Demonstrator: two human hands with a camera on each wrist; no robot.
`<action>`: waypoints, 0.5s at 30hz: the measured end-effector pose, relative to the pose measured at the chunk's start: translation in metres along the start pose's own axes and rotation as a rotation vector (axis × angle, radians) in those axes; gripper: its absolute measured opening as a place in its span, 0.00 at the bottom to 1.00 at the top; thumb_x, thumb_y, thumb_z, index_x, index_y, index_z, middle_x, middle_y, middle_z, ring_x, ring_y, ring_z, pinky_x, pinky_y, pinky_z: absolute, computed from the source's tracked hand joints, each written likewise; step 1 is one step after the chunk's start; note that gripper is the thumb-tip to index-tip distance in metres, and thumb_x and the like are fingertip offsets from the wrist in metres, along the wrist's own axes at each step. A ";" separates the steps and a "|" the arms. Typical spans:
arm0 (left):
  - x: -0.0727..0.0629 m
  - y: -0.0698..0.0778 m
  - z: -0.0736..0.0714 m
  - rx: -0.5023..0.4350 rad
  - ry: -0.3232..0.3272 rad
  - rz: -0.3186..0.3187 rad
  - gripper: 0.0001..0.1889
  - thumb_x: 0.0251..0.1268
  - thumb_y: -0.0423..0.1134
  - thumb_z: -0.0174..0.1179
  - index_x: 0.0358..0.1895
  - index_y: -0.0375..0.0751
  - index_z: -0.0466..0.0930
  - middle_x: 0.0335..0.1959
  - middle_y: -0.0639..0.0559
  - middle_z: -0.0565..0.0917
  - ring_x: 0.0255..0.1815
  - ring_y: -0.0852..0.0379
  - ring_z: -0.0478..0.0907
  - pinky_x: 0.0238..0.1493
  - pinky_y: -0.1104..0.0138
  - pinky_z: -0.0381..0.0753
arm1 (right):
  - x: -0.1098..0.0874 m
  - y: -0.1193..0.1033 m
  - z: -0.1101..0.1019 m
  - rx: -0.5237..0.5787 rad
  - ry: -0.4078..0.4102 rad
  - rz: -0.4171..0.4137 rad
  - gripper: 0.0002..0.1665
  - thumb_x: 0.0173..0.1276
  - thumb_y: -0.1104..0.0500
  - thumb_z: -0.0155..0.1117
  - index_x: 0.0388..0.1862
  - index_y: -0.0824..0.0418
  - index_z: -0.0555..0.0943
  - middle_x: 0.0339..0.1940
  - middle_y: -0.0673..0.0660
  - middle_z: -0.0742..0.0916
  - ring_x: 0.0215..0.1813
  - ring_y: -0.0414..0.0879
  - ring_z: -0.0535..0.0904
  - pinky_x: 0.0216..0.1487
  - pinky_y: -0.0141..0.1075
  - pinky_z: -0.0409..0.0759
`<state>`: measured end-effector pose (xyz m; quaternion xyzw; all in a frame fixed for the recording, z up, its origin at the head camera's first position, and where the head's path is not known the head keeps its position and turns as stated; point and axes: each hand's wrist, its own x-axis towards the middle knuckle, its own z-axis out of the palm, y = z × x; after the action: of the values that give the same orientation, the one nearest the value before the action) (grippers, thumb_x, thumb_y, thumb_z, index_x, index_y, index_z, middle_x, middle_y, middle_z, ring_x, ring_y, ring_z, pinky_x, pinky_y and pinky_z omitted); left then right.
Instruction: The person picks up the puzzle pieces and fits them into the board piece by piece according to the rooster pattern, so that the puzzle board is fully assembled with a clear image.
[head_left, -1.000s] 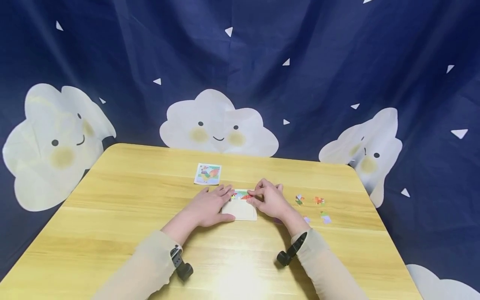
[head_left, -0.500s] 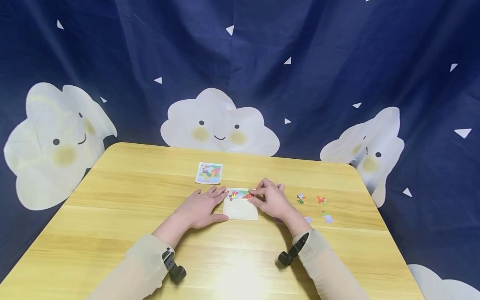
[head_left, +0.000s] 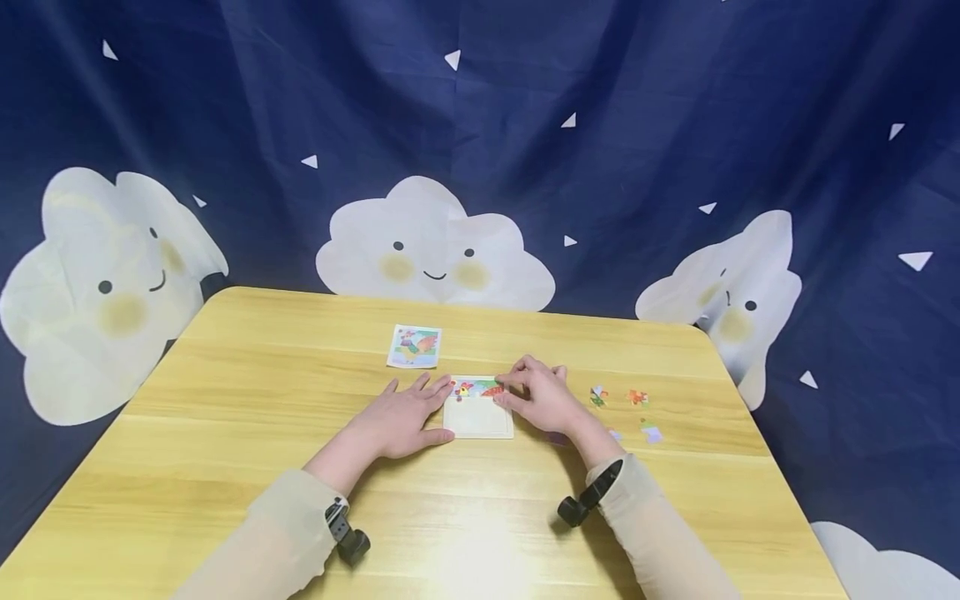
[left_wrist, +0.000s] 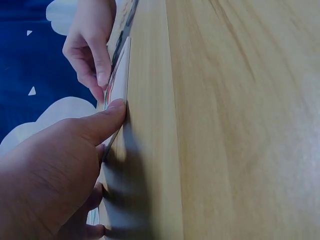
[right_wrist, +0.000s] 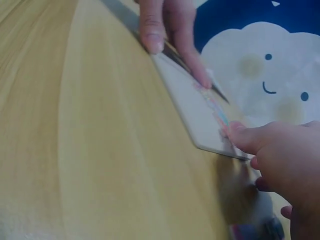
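Observation:
A small pale puzzle board (head_left: 480,419) lies on the table, its far row filled with colourful joined puzzle pieces (head_left: 467,389). My left hand (head_left: 401,421) rests along the board's left side with fairly straight fingers. In the left wrist view, the left thumb (left_wrist: 107,120) touches the board's edge near a corner. At the far right corner, my right hand (head_left: 542,400) pinches a red-and-green puzzle piece (head_left: 492,391) between thumb and index finger. That piece sits in the far row, partly hidden by the fingertips. The lower part of the board is bare.
A square picture card (head_left: 415,347) of a bird lies behind the board, to the left. Several loose puzzle pieces (head_left: 638,398) are spread right of the right hand, some partly hidden under the forearm. A dark blue cloud-patterned curtain (head_left: 480,108) hangs behind the table (head_left: 262,400).
My left hand has slid left from over the board to its left edge, uncovering the pieces at the far left corner. The right hand stays almost where it was, at the far right corner.

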<state>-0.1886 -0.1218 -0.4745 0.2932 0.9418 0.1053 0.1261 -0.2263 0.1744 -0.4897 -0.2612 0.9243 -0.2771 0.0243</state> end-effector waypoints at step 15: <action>0.000 -0.004 0.004 -0.037 0.007 0.009 0.45 0.78 0.68 0.52 0.86 0.46 0.55 0.87 0.53 0.53 0.86 0.42 0.48 0.77 0.30 0.48 | -0.020 0.020 -0.035 0.196 0.050 0.020 0.18 0.84 0.59 0.60 0.66 0.64 0.84 0.58 0.57 0.86 0.44 0.46 0.78 0.57 0.55 0.66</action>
<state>-0.1895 -0.1242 -0.4788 0.2946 0.9388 0.1245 0.1276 -0.2247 0.2157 -0.4726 -0.2416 0.8955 -0.3725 0.0296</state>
